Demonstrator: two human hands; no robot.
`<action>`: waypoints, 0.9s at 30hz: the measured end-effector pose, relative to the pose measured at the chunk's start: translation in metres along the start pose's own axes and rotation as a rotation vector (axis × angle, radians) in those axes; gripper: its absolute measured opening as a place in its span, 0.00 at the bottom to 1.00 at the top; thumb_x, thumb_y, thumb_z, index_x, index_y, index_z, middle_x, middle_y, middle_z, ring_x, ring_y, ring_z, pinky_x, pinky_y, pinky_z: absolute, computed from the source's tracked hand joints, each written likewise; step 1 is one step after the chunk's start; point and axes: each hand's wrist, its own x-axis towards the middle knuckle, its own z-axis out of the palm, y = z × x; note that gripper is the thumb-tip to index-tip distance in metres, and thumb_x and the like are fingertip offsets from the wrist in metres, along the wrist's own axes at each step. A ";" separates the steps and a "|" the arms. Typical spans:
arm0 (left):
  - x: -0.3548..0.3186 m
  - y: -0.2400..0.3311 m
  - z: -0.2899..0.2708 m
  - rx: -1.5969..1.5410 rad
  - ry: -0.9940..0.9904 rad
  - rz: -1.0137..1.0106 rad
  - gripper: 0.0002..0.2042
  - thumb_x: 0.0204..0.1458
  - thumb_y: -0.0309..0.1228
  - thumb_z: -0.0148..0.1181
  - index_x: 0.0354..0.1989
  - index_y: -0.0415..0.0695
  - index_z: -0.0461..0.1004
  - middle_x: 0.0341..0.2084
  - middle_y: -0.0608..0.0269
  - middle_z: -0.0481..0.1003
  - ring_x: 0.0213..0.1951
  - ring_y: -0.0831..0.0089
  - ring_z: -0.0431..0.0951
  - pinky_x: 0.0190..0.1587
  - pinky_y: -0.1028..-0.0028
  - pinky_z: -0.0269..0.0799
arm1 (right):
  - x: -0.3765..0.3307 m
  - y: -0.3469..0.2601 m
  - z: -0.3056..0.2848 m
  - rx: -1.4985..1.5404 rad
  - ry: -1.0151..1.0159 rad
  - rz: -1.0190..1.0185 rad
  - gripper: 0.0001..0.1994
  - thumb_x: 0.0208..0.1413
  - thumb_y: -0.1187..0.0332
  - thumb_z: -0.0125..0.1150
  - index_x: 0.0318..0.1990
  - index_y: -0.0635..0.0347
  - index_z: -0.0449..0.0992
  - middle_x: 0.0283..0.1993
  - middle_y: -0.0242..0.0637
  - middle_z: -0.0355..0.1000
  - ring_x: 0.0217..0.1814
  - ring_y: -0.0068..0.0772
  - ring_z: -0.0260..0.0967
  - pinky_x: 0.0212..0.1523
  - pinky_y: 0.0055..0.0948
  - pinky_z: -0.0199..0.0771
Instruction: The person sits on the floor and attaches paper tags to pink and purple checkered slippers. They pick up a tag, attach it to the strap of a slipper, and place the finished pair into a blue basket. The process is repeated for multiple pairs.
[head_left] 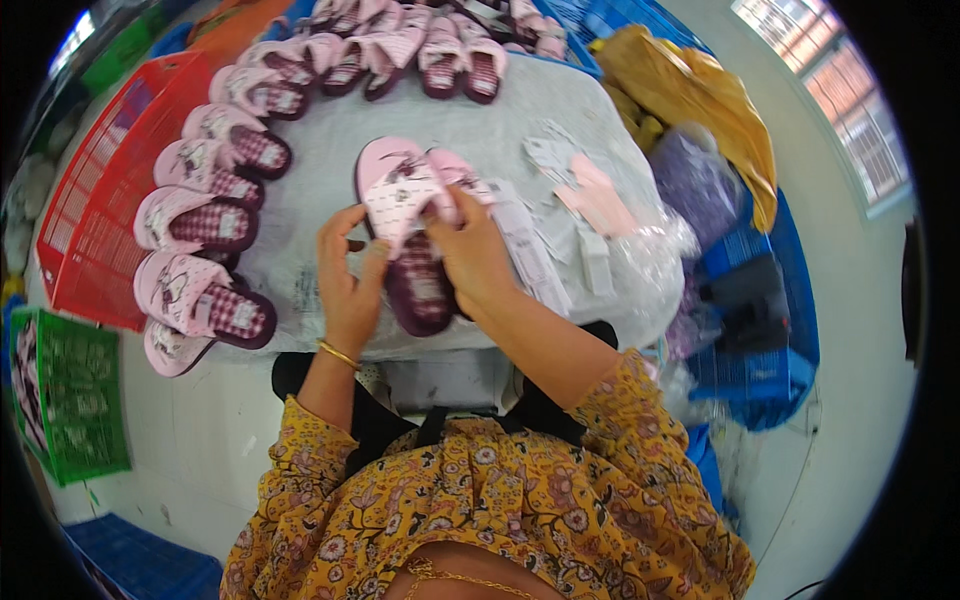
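A pink slipper (402, 200) with a printed upper and a dark checked insole is between my hands, its toe pointing away from me. My right hand (475, 262) grips the right side of its upper, thumb at the opening. On the left edge, my left hand (350, 275) has its fingers and thumb curled against the slipper. Behind and to the right, a second pink slipper (458, 172) is partly hidden by the first one and my right hand. Right of it lie white paper tags (530, 255) in a stack.
Pairs of pink slippers (222, 222) line the left and far sides of the plastic-covered table (310, 150). Pale pink card pieces (597, 197) lie at right. A red crate (95, 215) and a green crate (85, 400) stand left, a blue crate (760, 370) right, below a yellow sack (690, 85).
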 end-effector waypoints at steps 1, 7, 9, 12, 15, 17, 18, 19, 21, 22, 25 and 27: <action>-0.002 -0.007 0.001 -0.005 -0.028 -0.037 0.17 0.56 0.31 0.58 0.52 0.38 0.71 0.50 0.54 0.70 0.51 0.63 0.70 0.51 0.69 0.67 | -0.008 0.004 -0.004 -0.004 -0.030 0.065 0.22 0.54 0.75 0.60 0.57 0.66 0.68 0.47 0.37 0.70 0.48 0.26 0.67 0.48 0.25 0.68; -0.013 -0.072 -0.009 0.116 0.007 -0.147 0.15 0.57 0.29 0.53 0.51 0.38 0.73 0.48 0.53 0.73 0.49 0.63 0.73 0.54 0.69 0.66 | -0.040 0.005 -0.038 0.040 -0.169 0.177 0.21 0.56 0.74 0.61 0.57 0.67 0.69 0.51 0.37 0.70 0.51 0.23 0.65 0.53 0.25 0.65; -0.015 -0.080 -0.012 0.136 0.064 -0.190 0.14 0.58 0.30 0.52 0.50 0.37 0.74 0.46 0.55 0.75 0.48 0.65 0.74 0.54 0.69 0.67 | -0.036 0.008 -0.069 -0.127 -0.129 0.078 0.17 0.56 0.70 0.62 0.53 0.64 0.74 0.48 0.36 0.73 0.47 0.23 0.68 0.49 0.25 0.68; -0.017 -0.082 -0.014 0.158 0.108 -0.226 0.14 0.60 0.32 0.53 0.49 0.37 0.74 0.45 0.57 0.75 0.46 0.68 0.74 0.52 0.71 0.68 | -0.008 0.008 -0.127 -0.589 0.134 -0.275 0.12 0.52 0.68 0.63 0.44 0.59 0.78 0.43 0.41 0.74 0.44 0.37 0.72 0.48 0.34 0.71; -0.016 -0.078 -0.008 0.162 0.136 -0.224 0.13 0.61 0.32 0.53 0.49 0.37 0.74 0.45 0.58 0.75 0.46 0.70 0.74 0.51 0.72 0.68 | 0.035 0.005 -0.181 -0.927 0.201 -0.400 0.13 0.48 0.69 0.65 0.43 0.59 0.78 0.48 0.44 0.73 0.49 0.47 0.69 0.49 0.40 0.70; -0.017 -0.079 -0.008 0.153 0.149 -0.232 0.13 0.61 0.32 0.53 0.49 0.37 0.74 0.44 0.59 0.75 0.45 0.71 0.74 0.51 0.72 0.68 | 0.070 0.011 -0.193 -1.104 0.216 -0.467 0.16 0.47 0.67 0.66 0.45 0.59 0.78 0.50 0.44 0.72 0.53 0.48 0.67 0.51 0.42 0.69; -0.016 -0.078 -0.008 0.146 0.149 -0.237 0.13 0.61 0.32 0.53 0.48 0.37 0.74 0.44 0.59 0.75 0.45 0.71 0.74 0.50 0.73 0.68 | 0.084 0.011 -0.198 -1.189 0.228 -0.502 0.17 0.47 0.66 0.67 0.45 0.59 0.77 0.51 0.44 0.72 0.54 0.49 0.66 0.51 0.42 0.68; -0.016 -0.079 -0.009 0.138 0.147 -0.244 0.13 0.61 0.32 0.53 0.48 0.37 0.74 0.43 0.59 0.75 0.45 0.71 0.74 0.50 0.73 0.68 | 0.094 0.010 -0.201 -1.225 0.238 -0.453 0.18 0.46 0.65 0.67 0.46 0.59 0.77 0.52 0.43 0.71 0.55 0.49 0.65 0.52 0.43 0.68; -0.016 -0.086 -0.012 0.115 0.149 -0.242 0.13 0.61 0.32 0.54 0.48 0.37 0.74 0.43 0.59 0.75 0.45 0.72 0.74 0.50 0.73 0.68 | 0.108 0.012 -0.204 -1.292 0.254 -0.344 0.20 0.44 0.63 0.68 0.47 0.58 0.77 0.55 0.42 0.70 0.58 0.49 0.63 0.54 0.44 0.67; -0.016 -0.088 -0.013 0.103 0.149 -0.241 0.13 0.61 0.32 0.54 0.48 0.36 0.74 0.43 0.59 0.75 0.45 0.72 0.74 0.51 0.73 0.68 | 0.116 0.014 -0.207 -1.306 0.246 -0.352 0.22 0.44 0.61 0.69 0.47 0.58 0.77 0.56 0.42 0.70 0.58 0.49 0.63 0.55 0.45 0.66; -0.015 -0.080 -0.010 0.176 0.141 -0.222 0.13 0.61 0.32 0.53 0.48 0.36 0.74 0.44 0.60 0.76 0.45 0.73 0.73 0.51 0.73 0.68 | 0.129 0.014 -0.228 -1.407 0.228 -0.308 0.25 0.43 0.55 0.69 0.49 0.58 0.77 0.57 0.42 0.69 0.59 0.49 0.62 0.56 0.47 0.65; -0.015 -0.079 -0.011 0.179 0.142 -0.242 0.13 0.61 0.32 0.53 0.49 0.36 0.74 0.44 0.60 0.76 0.45 0.73 0.73 0.51 0.73 0.68 | 0.127 -0.003 -0.239 -1.533 0.195 -0.214 0.27 0.43 0.52 0.69 0.49 0.58 0.77 0.56 0.42 0.69 0.59 0.49 0.63 0.57 0.47 0.64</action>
